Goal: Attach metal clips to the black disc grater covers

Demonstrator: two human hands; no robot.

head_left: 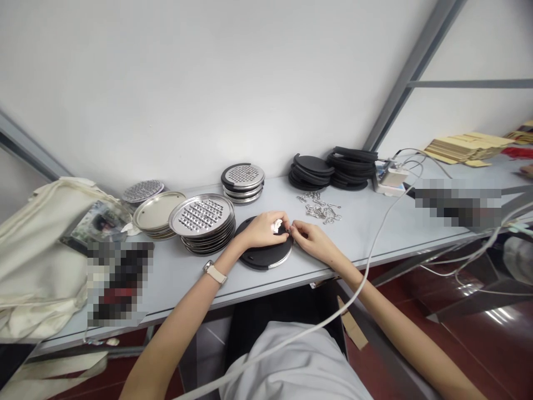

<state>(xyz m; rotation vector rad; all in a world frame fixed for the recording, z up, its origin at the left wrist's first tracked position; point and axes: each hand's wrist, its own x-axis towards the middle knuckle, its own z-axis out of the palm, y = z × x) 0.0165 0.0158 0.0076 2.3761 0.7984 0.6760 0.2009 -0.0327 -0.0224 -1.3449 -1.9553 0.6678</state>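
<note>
A round black disc [266, 256] with a thin shiny metal rim at its front right lies flat on the table before me. Over its far right part is my left hand [268, 229], fingers curled in, with a crumpled white piece [276, 225] like tissue or cloth in it. My right hand [310, 239] pinches at the disc's right edge, its fingertips meeting those of the left. Between them shows a tiny metal piece [288, 230], mostly hidden. Small loose metal hooks or clasps [322, 212] lie in a heap beyond my right hand.
Left of the disc stand stacked round metal graters [202, 216] and plain metal discs [156, 214]. Behind are black-edged graters [242, 176] and black round pieces [310, 169]. A white cable [366, 266] crosses over my right forearm. Yellow sheets [462, 147] lie far right.
</note>
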